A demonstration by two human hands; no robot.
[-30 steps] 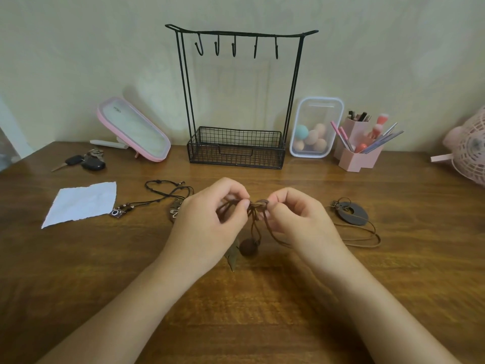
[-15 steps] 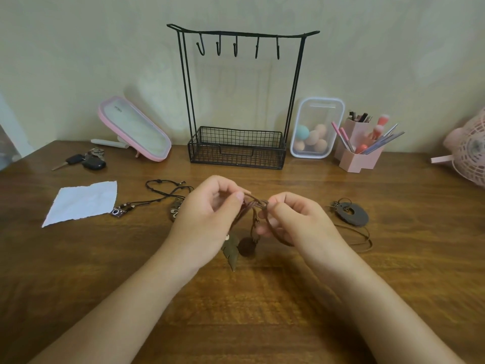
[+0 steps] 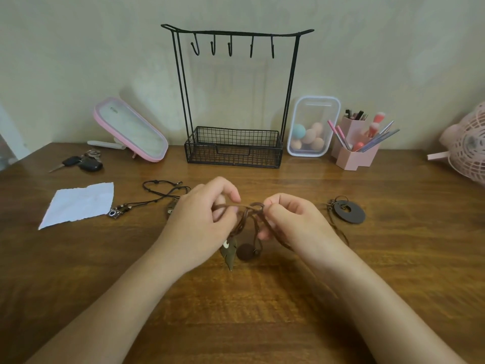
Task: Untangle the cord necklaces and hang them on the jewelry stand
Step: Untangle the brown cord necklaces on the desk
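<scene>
A knot of brown cords (image 3: 249,210) hangs between my two hands just above the wooden table (image 3: 262,311). My left hand (image 3: 202,222) pinches the cords from the left, and my right hand (image 3: 294,222) pinches them from the right. Below the knot dangle a leaf-shaped pendant (image 3: 228,252) and a round brown bead (image 3: 246,251). One brown cord runs right to a dark disc pendant (image 3: 349,212) lying on the table. A black cord necklace (image 3: 160,191) with a small camera charm (image 3: 115,212) lies to the left. The black wire jewelry stand (image 3: 233,101) stands at the back, its hooks bare.
A pink-framed mirror (image 3: 131,130) leans at back left, with keys (image 3: 84,161) and a white paper scrap (image 3: 78,202) nearby. Right of the stand are a clear box of sponges (image 3: 312,127), a pink brush holder (image 3: 357,145) and a pink fan (image 3: 467,145).
My hands have worked the knot: the pendants hang a little lower and the leaf pendant shows more. The cord toward the disc pendant has drawn in slightly.
</scene>
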